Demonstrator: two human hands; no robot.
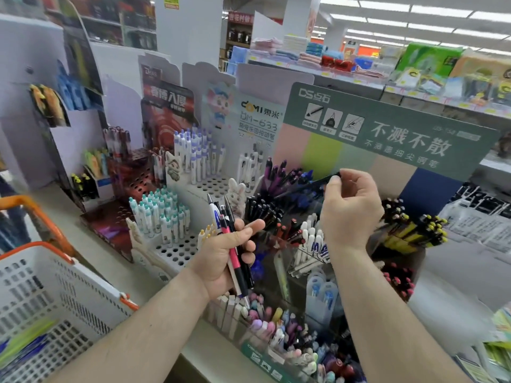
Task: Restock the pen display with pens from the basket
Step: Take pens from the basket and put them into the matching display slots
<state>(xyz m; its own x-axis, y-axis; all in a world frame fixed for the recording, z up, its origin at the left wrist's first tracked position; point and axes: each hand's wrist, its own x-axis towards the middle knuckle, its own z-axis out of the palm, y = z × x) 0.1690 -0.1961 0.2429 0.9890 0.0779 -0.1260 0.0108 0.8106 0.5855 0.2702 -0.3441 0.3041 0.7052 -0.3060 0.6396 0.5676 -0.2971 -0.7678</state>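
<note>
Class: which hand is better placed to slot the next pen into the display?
Right. The right hand pinches a single dark pen just above the display's compartments; the left hand grips a bundle of pens.

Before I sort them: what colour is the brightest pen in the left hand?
Pink pen, head view.

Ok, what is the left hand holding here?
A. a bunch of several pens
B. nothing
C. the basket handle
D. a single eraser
A: the left hand grips a bunch of pens, a pink one and a white one among them, while the right hand pinches one dark pen.
</note>
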